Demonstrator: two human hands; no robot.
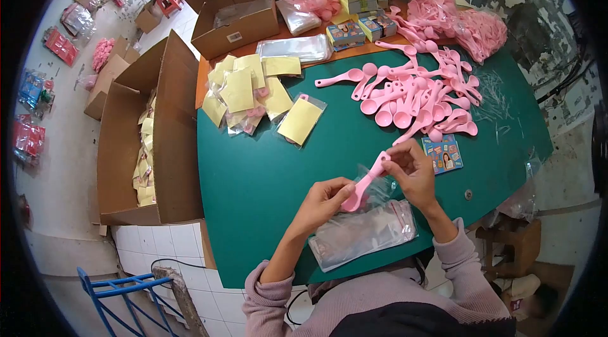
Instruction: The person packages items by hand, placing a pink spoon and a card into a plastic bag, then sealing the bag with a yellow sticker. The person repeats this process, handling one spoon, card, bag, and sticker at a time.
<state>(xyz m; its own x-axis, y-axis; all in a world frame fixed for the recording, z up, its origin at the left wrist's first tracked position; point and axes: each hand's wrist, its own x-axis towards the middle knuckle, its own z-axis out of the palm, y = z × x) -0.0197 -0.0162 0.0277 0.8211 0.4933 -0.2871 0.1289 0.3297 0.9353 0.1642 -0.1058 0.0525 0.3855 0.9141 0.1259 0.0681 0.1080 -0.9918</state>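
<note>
Both my hands grip one pink scoop (366,180), left hand (324,199) at its bowl, right hand (415,171) at its handle, above clear bags (361,234) on the green bench (253,172).

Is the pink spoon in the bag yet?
Out, it seems: the left hand and right hand hold the spoon above the clear bag on the table.

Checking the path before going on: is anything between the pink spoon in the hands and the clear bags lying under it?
Nothing visible. The left hand and right hand both hold the pink spoon, directly above the clear bags at the near edge of the table. The spoon pile lies farther back, out of the way.
</note>
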